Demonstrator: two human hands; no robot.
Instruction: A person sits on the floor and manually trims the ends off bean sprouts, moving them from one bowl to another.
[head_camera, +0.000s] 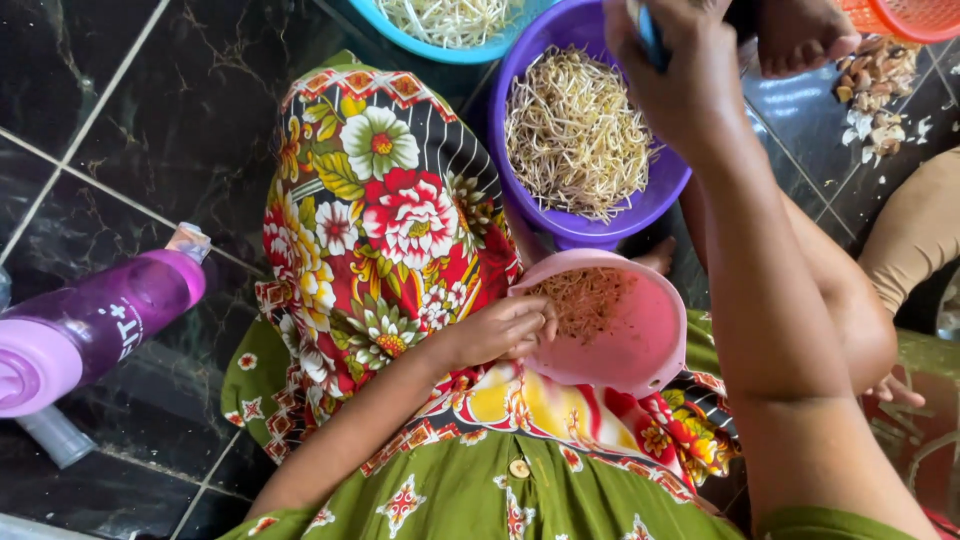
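Item: pink bowl (640, 335), tilted on the person's lap, near centre-right of the view. It held a thin layer of brownish sprout trimmings against its far-left wall; the rest of the inside was bare.

Left hand (505, 328): fingers curled over the bowl's left rim, fingertips among the trimmings, gripping the rim to steady it.

Right hand (675, 75): raised at the far side of the view, above the purple basin (520, 100), closed around a blue object only partly in frame, possibly a small tool or handle; what it was cannot be told.

Purple basin: on the floor just beyond the lap, holding a heap of pale bean sprouts (575, 135).

Blue basin (400, 25): farther left, also with sprouts, cut off by the frame's edge.

Orange basket (905, 15): far right, with garlic skins and cloves (875, 95) scattered on the dark tiled floor (90, 130) beside it.

Purple bottle (90, 325): lying on its side, near left.

Handling note: as judged, the bowl sat best with the rim hand low and firm, so the tilt stayed shallow and the trimmings did not slide onto the floral cloth (385, 220).
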